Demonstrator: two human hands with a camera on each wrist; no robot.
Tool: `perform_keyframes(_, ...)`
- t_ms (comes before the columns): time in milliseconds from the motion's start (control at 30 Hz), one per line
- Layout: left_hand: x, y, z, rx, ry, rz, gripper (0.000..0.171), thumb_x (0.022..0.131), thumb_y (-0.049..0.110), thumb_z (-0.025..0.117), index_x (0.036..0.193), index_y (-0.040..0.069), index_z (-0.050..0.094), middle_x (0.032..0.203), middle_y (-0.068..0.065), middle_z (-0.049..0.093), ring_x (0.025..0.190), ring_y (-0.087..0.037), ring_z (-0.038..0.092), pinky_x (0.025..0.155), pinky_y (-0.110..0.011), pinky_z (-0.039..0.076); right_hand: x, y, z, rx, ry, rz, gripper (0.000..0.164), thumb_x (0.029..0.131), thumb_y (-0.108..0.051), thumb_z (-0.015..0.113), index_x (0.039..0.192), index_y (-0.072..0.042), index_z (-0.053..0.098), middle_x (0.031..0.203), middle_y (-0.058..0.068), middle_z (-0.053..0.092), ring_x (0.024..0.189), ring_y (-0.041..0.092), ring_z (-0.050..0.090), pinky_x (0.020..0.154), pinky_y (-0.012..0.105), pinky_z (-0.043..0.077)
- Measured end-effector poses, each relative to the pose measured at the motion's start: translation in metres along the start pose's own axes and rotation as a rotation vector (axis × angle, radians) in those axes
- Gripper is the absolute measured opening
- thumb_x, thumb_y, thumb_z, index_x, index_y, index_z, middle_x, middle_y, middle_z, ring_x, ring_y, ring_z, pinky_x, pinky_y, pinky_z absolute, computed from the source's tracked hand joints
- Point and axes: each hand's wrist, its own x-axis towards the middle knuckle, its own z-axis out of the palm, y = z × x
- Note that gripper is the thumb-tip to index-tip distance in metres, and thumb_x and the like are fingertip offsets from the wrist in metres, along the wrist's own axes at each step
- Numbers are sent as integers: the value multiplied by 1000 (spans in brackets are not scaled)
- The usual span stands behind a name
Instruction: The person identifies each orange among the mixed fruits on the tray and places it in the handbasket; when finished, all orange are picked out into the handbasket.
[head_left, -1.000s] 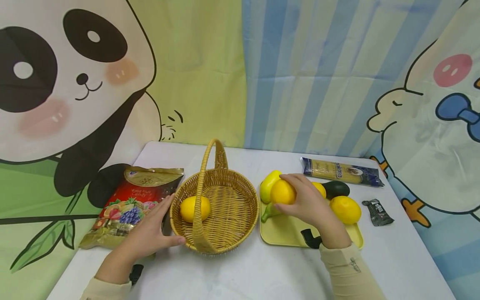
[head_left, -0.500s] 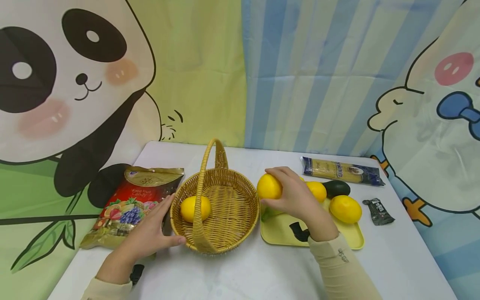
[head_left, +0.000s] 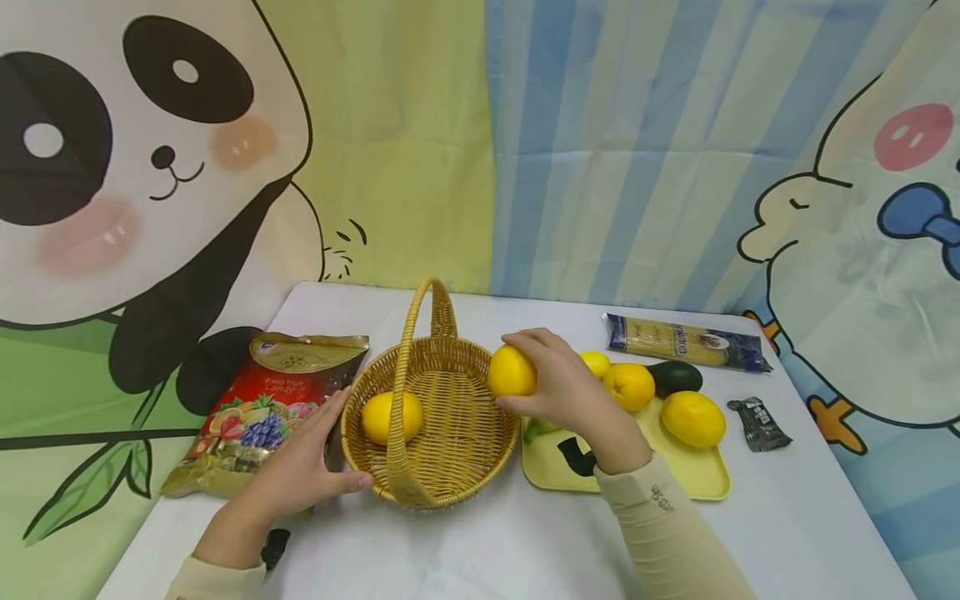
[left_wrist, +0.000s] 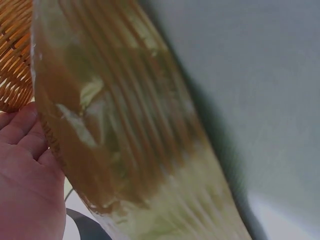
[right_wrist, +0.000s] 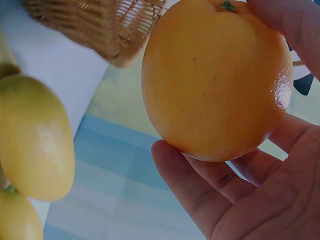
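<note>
My right hand grips an orange between thumb and fingers, held up at the right rim of a wicker basket. In the right wrist view the orange shows a small green stem mark. A yellow-orange fruit lies inside the basket on the left, partly behind the tall handle. My left hand rests against the basket's left side, its fingers extended and thumb at the front rim. In the left wrist view its palm is beside a shiny gold bag.
A yellow tray at right bears an orange, a larger yellow fruit and a dark green oval item. Behind lies a pasta packet; a small black wrapper is farther right. A candy bag lies left.
My right hand has carried the orange leftward from over the tray to the basket's right rim. The left hand and basket have stayed in place.
</note>
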Motion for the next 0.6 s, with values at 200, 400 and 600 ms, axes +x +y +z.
perform_keyframes(200, -1, 1, -1, -9, -2, -5, 129, 75, 69, 84, 170, 27, 8, 174, -23, 19, 155, -56, 25, 110, -85, 29, 11, -10, 7, -32, -16, -40, 82, 80, -40, 91, 151, -17, 56, 146, 6, 57, 129, 27, 59, 101, 45, 58)
perform_keyframes(400, 0, 0, 1, 4, 10, 7, 128, 75, 68, 84, 170, 28, 9, 174, -22, 20, 155, -55, 26, 110, -86, 27, 21, -19, 14, -21, -56, -42, 82, 80, -40, 91, 151, -19, 56, 146, 4, 56, 128, 25, 57, 101, 44, 57)
perform_keyframes(600, -1, 0, 1, 2, 17, 4, 128, 74, 68, 85, 170, 30, 9, 174, -22, 21, 155, -54, 27, 109, -86, 29, 32, -25, 24, -12, -70, -70, 81, 79, -39, 91, 150, -17, 57, 146, 5, 56, 128, 26, 57, 103, 44, 56)
